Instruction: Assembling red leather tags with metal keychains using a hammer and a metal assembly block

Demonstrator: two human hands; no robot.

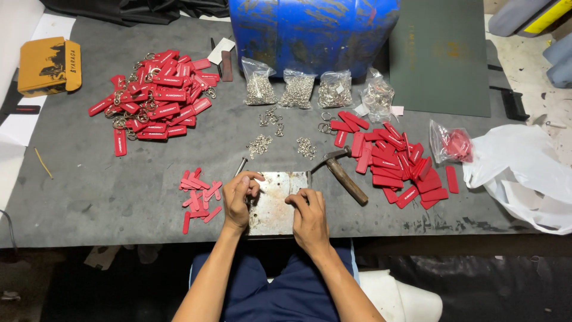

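Red rubber tags with metal rings fitted lie heaped at far left, judged finished; a bare red pile waits at right. Left hand and right hand pinch fingers together over a worn steel plate; whatever they hold is too small to tell. A wooden-handled hammer lies just beside the plate.

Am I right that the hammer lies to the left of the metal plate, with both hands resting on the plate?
Not quite: the head view shows the hammer to the right of the metal plate. The left hand and right hand do rest on the plate.
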